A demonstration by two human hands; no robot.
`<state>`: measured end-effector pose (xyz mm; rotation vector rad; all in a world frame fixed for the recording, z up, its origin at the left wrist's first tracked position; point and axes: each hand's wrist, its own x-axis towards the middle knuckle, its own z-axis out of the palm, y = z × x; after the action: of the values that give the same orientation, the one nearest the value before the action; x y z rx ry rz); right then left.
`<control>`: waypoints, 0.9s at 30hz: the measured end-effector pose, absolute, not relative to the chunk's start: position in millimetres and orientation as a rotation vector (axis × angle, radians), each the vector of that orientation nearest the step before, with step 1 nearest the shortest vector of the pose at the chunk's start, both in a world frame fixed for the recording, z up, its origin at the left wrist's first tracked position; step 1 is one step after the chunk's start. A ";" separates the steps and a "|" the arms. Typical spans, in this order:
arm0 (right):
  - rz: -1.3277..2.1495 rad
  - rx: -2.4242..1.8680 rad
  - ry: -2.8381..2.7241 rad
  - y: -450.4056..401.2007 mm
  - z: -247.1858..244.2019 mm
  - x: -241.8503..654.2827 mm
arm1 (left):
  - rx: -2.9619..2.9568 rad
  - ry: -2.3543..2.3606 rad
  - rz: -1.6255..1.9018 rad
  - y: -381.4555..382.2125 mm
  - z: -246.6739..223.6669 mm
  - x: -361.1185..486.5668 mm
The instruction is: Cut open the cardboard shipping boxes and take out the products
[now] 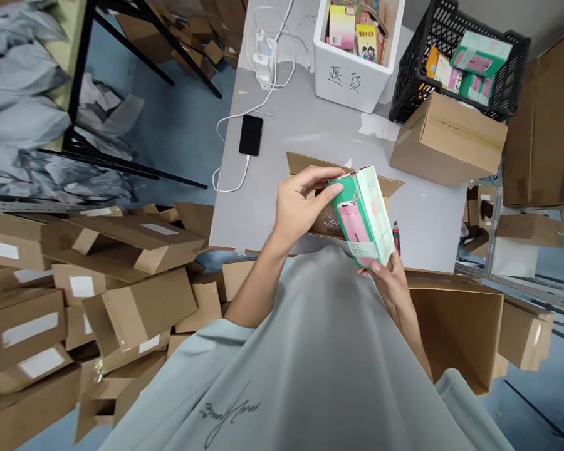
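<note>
A green and white product box point(357, 219) with a pink bottle-like item printed on it is tilted between my two hands, above the table's front edge. My left hand point(303, 197) is closed on its upper end, thumb on the near face. Around the lower end, the fingers of my right hand point(389, 280) are wrapped. Underneath stands an open cardboard carton point(298, 164) with its flaps up and clear bubble wrap point(331, 220) inside, partly hidden by my hand and the box. A red and black utility knife point(396, 238) lies just right of the product box.
On the grey table point(282, 134) are a phone point(250, 135) on a white cable, a power strip point(264, 59), a white bin point(352, 81) of books, a black crate point(404, 81) with similar green boxes, and a closed carton point(449, 141). Cardboard boxes point(145, 300) are heaped at left; a large open carton point(451, 326) stands at right.
</note>
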<state>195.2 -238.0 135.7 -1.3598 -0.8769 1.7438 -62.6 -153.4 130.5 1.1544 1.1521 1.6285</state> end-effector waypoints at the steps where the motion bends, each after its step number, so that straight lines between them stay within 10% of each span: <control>1: 1.756 -1.358 -0.852 -238.1 134.5 193.5 | 1.142 1.147 1.631 -150.4 126.6 -61.7; 9: 2.018 -1.272 -0.888 -230.6 134.6 173.5 | 0.928 1.065 1.580 -135.7 101.5 -58.4; 27: 0.809 -1.585 -1.637 -234.4 143.1 153.1 | 1.026 1.325 1.695 -125.7 116.6 -55.3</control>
<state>153.1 -234.4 143.1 -1.5846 -1.6373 0.8091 -55.3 -125.7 116.6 1.0256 1.3252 1.6947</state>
